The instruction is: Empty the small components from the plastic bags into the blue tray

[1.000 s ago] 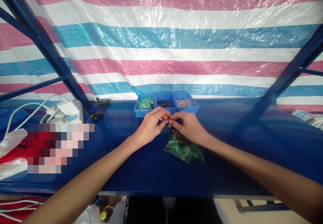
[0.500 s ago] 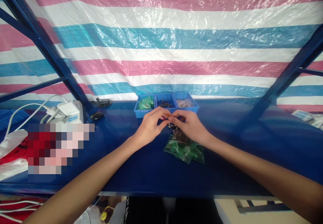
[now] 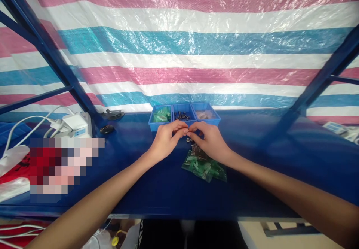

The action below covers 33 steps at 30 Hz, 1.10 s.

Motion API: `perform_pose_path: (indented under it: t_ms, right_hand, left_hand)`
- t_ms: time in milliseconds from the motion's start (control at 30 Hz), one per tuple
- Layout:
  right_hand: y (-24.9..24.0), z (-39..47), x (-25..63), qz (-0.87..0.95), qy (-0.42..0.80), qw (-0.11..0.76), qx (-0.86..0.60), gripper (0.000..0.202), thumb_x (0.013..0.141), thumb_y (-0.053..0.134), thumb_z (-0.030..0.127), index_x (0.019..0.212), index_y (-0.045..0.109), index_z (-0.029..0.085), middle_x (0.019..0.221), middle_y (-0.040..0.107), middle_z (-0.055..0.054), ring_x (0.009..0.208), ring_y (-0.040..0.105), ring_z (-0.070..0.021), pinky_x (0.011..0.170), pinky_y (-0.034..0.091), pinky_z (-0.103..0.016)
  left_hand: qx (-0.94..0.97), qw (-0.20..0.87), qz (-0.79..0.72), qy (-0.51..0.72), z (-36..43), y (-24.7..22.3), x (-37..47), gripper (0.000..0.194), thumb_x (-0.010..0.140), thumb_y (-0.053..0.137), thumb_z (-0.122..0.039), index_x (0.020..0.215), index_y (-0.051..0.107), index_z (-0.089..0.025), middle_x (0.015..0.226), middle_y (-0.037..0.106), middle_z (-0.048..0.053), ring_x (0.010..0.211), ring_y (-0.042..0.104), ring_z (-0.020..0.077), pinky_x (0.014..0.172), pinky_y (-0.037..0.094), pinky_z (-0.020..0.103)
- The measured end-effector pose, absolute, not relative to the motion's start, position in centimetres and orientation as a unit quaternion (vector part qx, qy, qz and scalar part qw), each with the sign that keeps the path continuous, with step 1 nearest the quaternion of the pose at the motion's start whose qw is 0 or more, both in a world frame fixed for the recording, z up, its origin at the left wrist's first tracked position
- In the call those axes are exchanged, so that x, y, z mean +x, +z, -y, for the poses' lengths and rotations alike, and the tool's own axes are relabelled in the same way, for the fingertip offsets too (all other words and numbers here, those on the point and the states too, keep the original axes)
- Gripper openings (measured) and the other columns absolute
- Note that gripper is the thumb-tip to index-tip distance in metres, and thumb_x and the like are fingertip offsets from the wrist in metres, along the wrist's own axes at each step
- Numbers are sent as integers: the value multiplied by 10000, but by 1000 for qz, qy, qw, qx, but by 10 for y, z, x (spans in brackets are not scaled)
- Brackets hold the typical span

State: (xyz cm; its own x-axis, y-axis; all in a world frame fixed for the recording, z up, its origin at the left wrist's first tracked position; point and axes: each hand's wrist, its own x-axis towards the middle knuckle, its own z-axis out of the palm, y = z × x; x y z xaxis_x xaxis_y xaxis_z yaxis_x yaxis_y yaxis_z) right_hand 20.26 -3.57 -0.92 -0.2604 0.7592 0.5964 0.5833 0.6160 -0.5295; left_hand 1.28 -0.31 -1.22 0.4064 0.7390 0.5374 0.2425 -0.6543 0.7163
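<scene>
My left hand and my right hand meet fingertip to fingertip over the table, both pinched. Whatever lies between the fingertips is hidden or too small to name. Just below them are small metal-and-dark parts, partly covered by my right hand. Nearer to me lies a clear bag of green and pale slim pieces. Behind my hands stand three joined blue bins: the left bin holds green packets, the middle bin small dark parts, the right bin pale clear packets.
A dark blue table carries everything. On the left are a power strip with white plugs, a black object and red-and-white packaging, partly pixelated. A striped plastic sheet hangs behind, between blue metal posts.
The fingertips of both hands have closed more tightly together, and the small piece glimpsed between them is now covered. The hands stay in nearly the same place.
</scene>
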Motion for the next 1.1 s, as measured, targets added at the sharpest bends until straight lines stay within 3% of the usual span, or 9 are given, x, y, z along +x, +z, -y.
perform_pose_path:
  t_ms: [133, 333, 567, 667, 833, 1100]
  right_hand:
    - [-6, 38, 202, 784, 103, 429, -438, 132, 966, 630, 264, 856, 671, 204, 813, 721, -4, 767, 624, -173, 680, 426, -288]
    - [-2, 38, 203, 764, 114, 441, -457, 198, 960, 615, 287, 783, 640, 200, 736, 685, 3, 658, 586, -151, 653, 416, -287]
    - [1, 39, 203, 768, 127, 433, -455, 307, 1008, 545, 349, 757, 630, 194, 675, 633, 17, 590, 524, -128, 582, 348, -276]
    - [1, 39, 202, 773, 119, 426, -455, 332, 1021, 519, 345, 743, 613, 189, 663, 610, 17, 589, 514, -129, 582, 336, -279]
    - [-2, 39, 204, 786, 96, 417, -446, 320, 1022, 510, 321, 733, 569, 196, 674, 592, 8, 616, 521, -141, 609, 354, -283]
    - [-6, 37, 207, 816, 60, 392, -421, 255, 1034, 484, 307, 820, 584, 212, 762, 626, -23, 737, 571, -185, 673, 395, -306]
  left_hand:
    - [803, 278, -304, 431, 5, -10, 13, 213, 1012, 538, -293, 1017, 716, -176, 859, 751, 19, 740, 710, 130, 715, 582, 235]
    - [820, 255, -281, 429, 9, -8, 14, 242, 958, 584, -202, 1174, 689, -171, 976, 771, 51, 891, 740, 178, 807, 604, 286]
    - [835, 203, -314, 403, 7, -7, 12, 185, 986, 600, -305, 1063, 729, -196, 909, 773, 13, 784, 716, 162, 686, 532, 251]
    - [848, 179, -313, 389, 7, -7, 11, 192, 1012, 557, -290, 1049, 722, -199, 930, 764, 9, 801, 705, 158, 703, 504, 250]
    - [870, 158, -311, 348, 9, -7, 11, 313, 1056, 458, -330, 888, 672, -177, 853, 716, 19, 789, 680, 161, 712, 472, 263]
    - [889, 129, -303, 317, 10, -6, 10, 283, 1062, 423, -305, 917, 623, -166, 846, 657, 29, 750, 620, 154, 693, 448, 274]
